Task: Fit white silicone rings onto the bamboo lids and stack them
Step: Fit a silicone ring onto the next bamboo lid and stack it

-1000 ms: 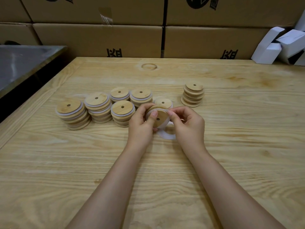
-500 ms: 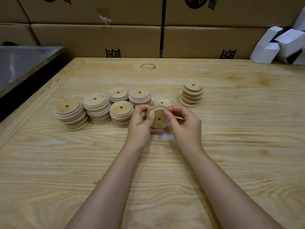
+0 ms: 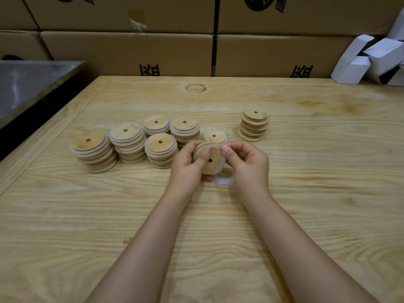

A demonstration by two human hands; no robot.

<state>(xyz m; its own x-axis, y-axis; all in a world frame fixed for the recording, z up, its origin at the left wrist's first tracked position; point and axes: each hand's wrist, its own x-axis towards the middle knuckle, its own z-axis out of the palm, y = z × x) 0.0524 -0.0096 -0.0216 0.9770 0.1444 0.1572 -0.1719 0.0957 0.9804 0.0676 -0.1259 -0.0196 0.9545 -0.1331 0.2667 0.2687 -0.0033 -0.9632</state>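
At the middle of a wooden table (image 3: 306, 193), the left hand (image 3: 187, 166) grips a tilted bamboo lid (image 3: 212, 162), thumb on its face. The right hand (image 3: 248, 166) pinches a white ring (image 3: 216, 147) at the lid's rim. A loose ring (image 3: 224, 182) lies beneath. Beyond, ringed stacks (image 3: 129, 142) spread toward the left edge, with a plain stack (image 3: 253, 127) to the right. Cardboard boxes (image 3: 126, 51) line the far edge.

text: none I can read | boxes (image 3: 122, 51) ahead of me: bold black characters (image 3: 149, 70) low on two of them, cut off by the table (image 3: 306, 182) edge | upper boxes: round black logos (image 3: 260, 3), cropped by the frame
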